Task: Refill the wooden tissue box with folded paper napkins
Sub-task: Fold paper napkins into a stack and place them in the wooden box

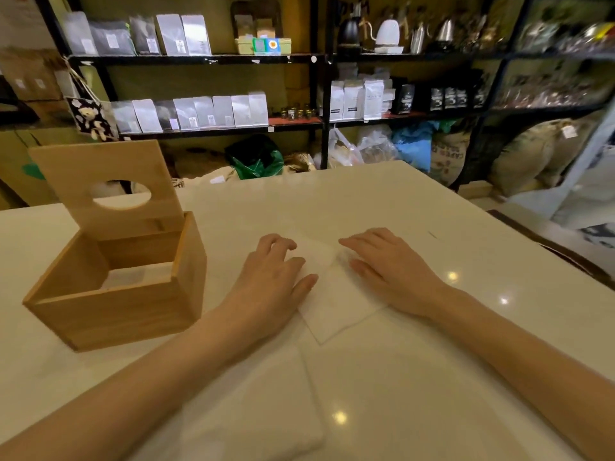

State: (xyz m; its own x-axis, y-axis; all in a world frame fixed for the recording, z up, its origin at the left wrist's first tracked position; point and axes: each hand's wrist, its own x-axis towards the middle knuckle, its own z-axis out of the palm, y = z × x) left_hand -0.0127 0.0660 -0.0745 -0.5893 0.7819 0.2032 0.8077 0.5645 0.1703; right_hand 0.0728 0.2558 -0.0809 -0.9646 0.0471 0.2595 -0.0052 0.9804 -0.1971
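Both hands, left (pixel 266 277) and right (pixel 396 271), press flat on a napkin (pixel 336 307), gripping nothing; beside them, an open wooden box (pixel 116 307) holds napkins.

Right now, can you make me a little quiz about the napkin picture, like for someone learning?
1. True or false: the lid of the wooden box is closed.
2. What do both hands rest on? A) napkin B) box C) shelf
3. Which hand is nearer the box?

Key:
1. False; the lid stands open.
2. A; the left hand and right hand lie on the napkin, which is on the table.
3. Left hand.
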